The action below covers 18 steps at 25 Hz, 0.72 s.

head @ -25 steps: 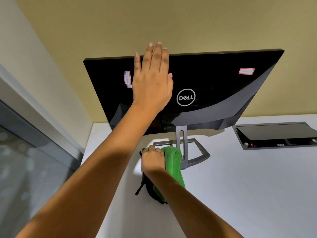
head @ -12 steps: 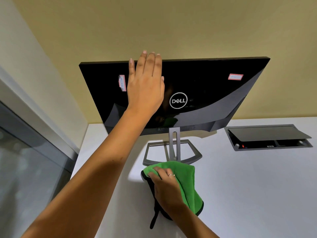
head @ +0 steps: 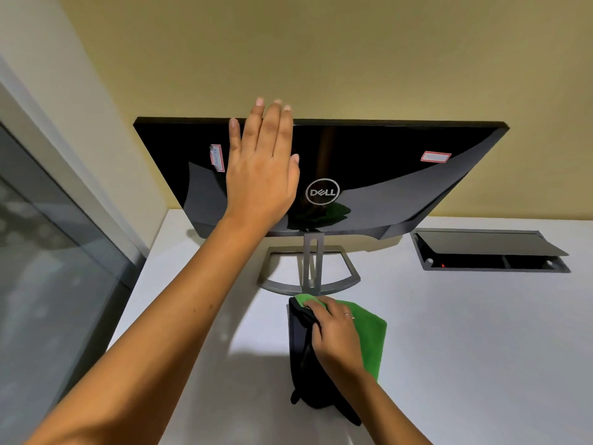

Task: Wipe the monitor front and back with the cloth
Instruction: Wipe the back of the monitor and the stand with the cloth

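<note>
The monitor point(head: 385, 175) stands across the middle of the frame with its glossy black back toward the camera, tilted so its top edge leans away toward the yellow wall point(head: 321, 53). A silver logo point(head: 322, 191) sits at its centre, a small red-edged sticker point(head: 217, 158) near its left side and another sticker point(head: 435, 156) near its upper right. The left hand point(head: 261, 168) lies flat against the back panel just left of the logo, fingers straight and together, their tips reaching past the top edge; it grasps nothing. Below the panel, the grey stand point(head: 309, 271) rests on the white table point(head: 465, 348). The green cloth point(head: 372, 335) lies on the table in the lower centre of the frame, touching or just beside the front of the stand base, over a black object point(head: 300, 348) whose kind cannot be told. The right hand point(head: 333, 332) rests on top of the cloth, fingers curled over its far edge and gripping it. At the right of the frame a grey cable box point(head: 487, 252) is set into the table with its lid raised.
</note>
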Available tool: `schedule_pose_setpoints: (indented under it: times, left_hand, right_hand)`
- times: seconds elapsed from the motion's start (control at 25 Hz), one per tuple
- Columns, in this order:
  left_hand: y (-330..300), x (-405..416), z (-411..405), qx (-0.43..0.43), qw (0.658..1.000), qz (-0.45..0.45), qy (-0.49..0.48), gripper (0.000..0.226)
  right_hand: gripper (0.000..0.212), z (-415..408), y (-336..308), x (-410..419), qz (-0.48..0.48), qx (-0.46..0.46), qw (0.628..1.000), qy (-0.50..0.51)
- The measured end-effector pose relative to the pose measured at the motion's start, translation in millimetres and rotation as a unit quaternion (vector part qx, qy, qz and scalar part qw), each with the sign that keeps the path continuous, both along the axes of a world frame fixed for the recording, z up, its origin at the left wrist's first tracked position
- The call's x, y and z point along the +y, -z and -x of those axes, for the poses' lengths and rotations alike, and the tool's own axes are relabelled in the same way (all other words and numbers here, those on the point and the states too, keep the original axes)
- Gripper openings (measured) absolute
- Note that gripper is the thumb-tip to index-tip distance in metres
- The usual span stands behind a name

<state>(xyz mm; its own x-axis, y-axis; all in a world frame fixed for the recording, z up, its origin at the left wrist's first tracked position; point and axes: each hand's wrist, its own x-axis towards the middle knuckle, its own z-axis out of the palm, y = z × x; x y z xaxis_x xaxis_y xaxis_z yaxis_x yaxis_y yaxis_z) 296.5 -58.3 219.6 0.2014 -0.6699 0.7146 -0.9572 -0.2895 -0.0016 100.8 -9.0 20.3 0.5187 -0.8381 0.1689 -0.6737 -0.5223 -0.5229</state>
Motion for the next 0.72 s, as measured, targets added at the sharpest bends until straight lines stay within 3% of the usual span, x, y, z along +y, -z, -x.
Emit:
schedule_pose_setpoints:
  times: [0.2,0.56,0.64,0.72]
  left_hand:
    - [2.4,24.4,13.2,0.001,1.0,-0.021,0.001,0.061]
    - [8.2,46.8,36.1,0.031,0.999,-0.002,-0.016,0.067]
    - [38.1,66.2,48.6,0.076,0.997,0.021,0.005,0.067]
    - [96.0,95.4,62.1,0.126,0.991,-0.023,0.029,0.064]
  right_hand:
    - [0.048,15.9,-12.1,12.4,0.008,0.038,0.999,-0.029]
    - [0.049,50.2,-16.0,-4.7,0.045,0.014,0.998,0.036]
    - [0.049,54.1,-15.0,-16.1,0.046,0.015,0.997,0.054]
    - [0.049,54.7,-12.5,-31.6,0.055,0.038,0.995,0.07]
